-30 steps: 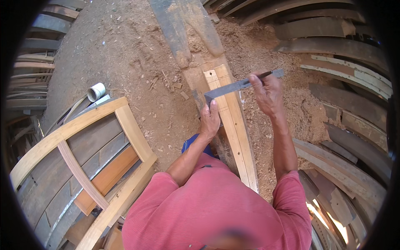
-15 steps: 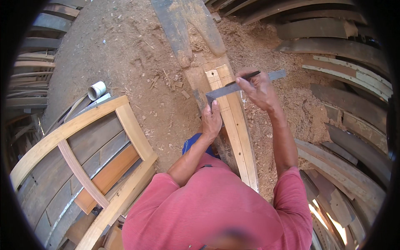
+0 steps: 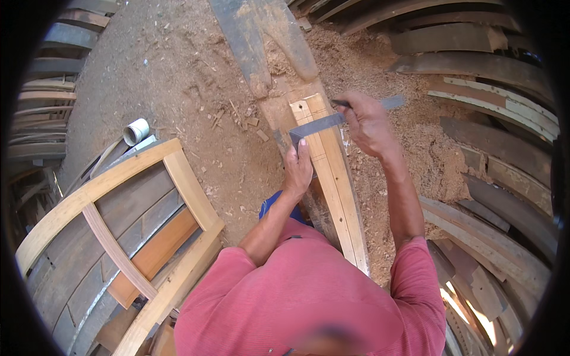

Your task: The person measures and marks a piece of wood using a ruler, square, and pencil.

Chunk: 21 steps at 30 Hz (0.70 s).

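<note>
A metal square (image 3: pixel 318 124) lies across two pale wooden strips (image 3: pixel 334 175) set side by side, which carry pencilled cross lines. My left hand (image 3: pixel 298 173) is closed on the square's stock at the strips' left edge, thumb pressed on its corner. Beyond the strips on the right, my right hand (image 3: pixel 371 127) is closed around a dark pencil-like marker (image 3: pixel 341 103), just above the square's blade. The blade passes beneath that hand and its end shows on the far side. The marker is foreshortened, and whether its tip touches wood cannot be seen.
Under the strips runs a long, worn wooden beam (image 3: pixel 297 56). A pale wooden frame (image 3: pixel 89 190) leans at the left, with a white cup-like container (image 3: pixel 136 132) behind it. Stacked boards (image 3: pixel 475 65) line the right side. Shavings cover the dirt floor (image 3: pixel 196 65).
The marker, which lay slanted along the blade, now points more upright and less of it shows. My right hand has turned and lifted slightly. My left hand stays on the square.
</note>
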{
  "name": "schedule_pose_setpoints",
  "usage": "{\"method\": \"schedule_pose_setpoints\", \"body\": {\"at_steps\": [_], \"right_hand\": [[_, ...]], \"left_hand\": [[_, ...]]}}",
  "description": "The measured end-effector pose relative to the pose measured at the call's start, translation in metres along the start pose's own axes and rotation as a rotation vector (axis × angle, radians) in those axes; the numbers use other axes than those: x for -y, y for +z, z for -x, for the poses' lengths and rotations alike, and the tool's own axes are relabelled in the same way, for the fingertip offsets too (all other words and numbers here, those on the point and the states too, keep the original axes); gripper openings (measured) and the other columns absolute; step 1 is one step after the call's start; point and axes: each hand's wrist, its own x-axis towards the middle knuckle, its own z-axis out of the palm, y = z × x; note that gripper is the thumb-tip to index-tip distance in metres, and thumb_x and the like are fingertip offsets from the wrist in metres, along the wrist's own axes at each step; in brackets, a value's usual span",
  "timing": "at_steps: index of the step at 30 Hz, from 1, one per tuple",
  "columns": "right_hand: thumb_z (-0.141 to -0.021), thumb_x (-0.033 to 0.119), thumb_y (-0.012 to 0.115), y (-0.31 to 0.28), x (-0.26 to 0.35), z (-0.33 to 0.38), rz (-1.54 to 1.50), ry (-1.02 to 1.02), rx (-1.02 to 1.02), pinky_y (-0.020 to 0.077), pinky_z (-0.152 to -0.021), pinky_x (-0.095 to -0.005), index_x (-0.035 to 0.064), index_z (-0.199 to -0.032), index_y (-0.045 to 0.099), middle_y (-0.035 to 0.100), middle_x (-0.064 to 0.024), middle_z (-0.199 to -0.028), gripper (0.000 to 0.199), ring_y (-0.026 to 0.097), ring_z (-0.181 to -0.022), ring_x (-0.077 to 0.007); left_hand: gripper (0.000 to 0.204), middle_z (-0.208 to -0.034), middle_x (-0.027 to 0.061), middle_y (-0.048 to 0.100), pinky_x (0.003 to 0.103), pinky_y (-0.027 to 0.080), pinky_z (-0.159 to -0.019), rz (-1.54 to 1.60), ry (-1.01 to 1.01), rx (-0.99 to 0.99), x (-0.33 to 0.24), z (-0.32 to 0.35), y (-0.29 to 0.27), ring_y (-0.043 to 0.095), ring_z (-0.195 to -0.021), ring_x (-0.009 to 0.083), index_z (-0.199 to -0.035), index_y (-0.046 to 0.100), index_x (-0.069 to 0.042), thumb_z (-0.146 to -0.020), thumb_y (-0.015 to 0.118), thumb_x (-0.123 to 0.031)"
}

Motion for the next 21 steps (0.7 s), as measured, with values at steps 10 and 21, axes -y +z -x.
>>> {"method": "schedule_pose_setpoints", "body": {"at_steps": [10, 21], "right_hand": [[-0.085, 0.011, 0.078, 0.021, -0.023, -0.004, 0.240, -0.210, 0.054, 0.0485, -0.100, -0.0459, 0.0055, -0.113, 0.073, 0.065, -0.0121, -0.115, 0.029, 0.060, -0.112, -0.0343], [-0.084, 0.010, 0.082, 0.019, -0.025, -0.007, 0.238, -0.205, 0.072, 0.0488, -0.096, -0.0450, 0.0060, -0.110, 0.074, 0.071, -0.0110, -0.112, 0.028, 0.062, -0.105, -0.0335]], "left_hand": [[0.047, -0.112, 0.0122, 0.073, 0.037, 0.051, -0.095, 0.129, -0.003, 0.022, -0.007, -0.010, -0.001, 0.065, -0.104, 0.0185, -0.127, 0.065, 0.004, -0.116, 0.044, -0.037], [0.048, -0.114, 0.0114, 0.073, 0.036, 0.051, -0.097, 0.201, -0.058, 0.042, -0.001, -0.012, 0.000, 0.064, -0.106, 0.0173, -0.128, 0.065, 0.003, -0.117, 0.043, -0.038]]}}
